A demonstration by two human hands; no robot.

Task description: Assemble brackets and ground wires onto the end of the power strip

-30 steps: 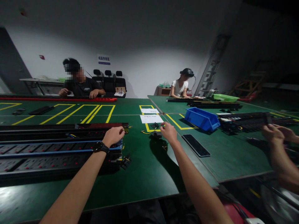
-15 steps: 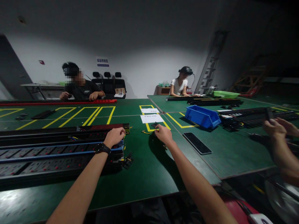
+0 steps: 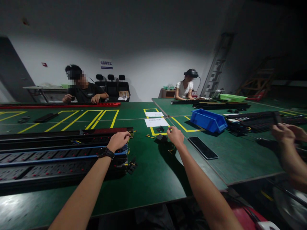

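Note:
My left hand, with a black watch on its wrist, is closed on the near-right end of a black power strip, where short yellow wires poke out. To the right, my right hand is closed in a pinch, with a small yellow bit showing at the fingertips; what it holds is too small to name. Just left of it lie a small black plug-like part and a black block with wires. Another black part hangs by the end of the socket strip with red dots.
A phone and a blue bin stand right of my right hand. White paper labels lie ahead among yellow tape marks. Another person's hands hold a dark object at far right. Two co-workers sit across the table.
My right hand has shifted right, off the small black part, which now lies uncovered on the table. My left hand stays in place at the strip's end.

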